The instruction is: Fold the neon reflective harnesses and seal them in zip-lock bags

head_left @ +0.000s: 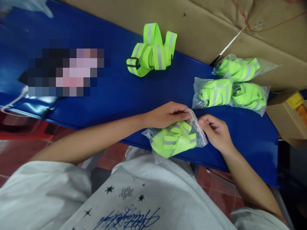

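Observation:
A clear zip-lock bag [200, 135] with a folded neon-yellow reflective strap [172, 140] inside lies at the near edge of the blue table. My left hand [171, 114] is closed on the zip edge at its far corner. Farther along that edge, my right hand [216, 129] pinches the bag between thumb and fingers. Silver-grey bands cross the strap. Beyond my left hand, a loose neon-yellow reflective strap [159, 57] with a black buckle [132, 62] lies in loops on the table.
Three bagged straps [216, 92] sit together at the right. Brown cardboard [187, 25] lines the table's back edge, and a small carton [287, 118] stands at the right. A pixelated patch [72, 72] covers something at the left, near a white cable [14, 105].

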Demonstrator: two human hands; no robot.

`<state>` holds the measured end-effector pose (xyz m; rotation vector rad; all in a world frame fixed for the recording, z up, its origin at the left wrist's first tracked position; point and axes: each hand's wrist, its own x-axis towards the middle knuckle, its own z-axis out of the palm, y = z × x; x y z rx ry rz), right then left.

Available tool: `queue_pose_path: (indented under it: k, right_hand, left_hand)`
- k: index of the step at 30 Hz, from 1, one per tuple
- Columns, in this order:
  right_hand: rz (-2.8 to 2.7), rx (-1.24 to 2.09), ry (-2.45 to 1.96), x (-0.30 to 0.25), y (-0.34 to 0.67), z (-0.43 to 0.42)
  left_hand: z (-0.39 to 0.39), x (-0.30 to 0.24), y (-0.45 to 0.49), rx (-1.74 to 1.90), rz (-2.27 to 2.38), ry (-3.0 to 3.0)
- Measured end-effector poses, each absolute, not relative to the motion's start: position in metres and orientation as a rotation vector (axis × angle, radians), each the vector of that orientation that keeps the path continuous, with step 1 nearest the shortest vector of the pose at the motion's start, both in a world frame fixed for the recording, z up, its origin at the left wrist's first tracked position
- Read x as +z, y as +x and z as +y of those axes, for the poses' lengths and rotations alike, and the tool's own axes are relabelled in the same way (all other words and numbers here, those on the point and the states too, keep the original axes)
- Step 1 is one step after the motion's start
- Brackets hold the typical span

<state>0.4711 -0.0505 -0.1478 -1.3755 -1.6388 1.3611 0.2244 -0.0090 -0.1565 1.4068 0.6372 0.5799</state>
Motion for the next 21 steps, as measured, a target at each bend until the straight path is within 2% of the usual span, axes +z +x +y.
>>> queue_pose_path:
  k: [6, 12, 21]
  right_hand:
    - [-1.644, 1.453, -1.273, -0.146, 0.469, -0.0537]
    - [-1.6, 1.68, -1.212, -0.149, 0.4732, -0.0493]
    - [-1.814, 1.475, -1.114, -0.1501, 0.4679, -0.0535]
  left_hand:
    - [-0.0113, -0.1546, 0.2249, 0.468, 0.618, 1.477]
    - [-0.0084, -0.1521, 0.2218, 0.368, 0.607, 1.498]
    - [-0.0089, -0.1478, 0.2225, 0.327, 0.534, 1.607]
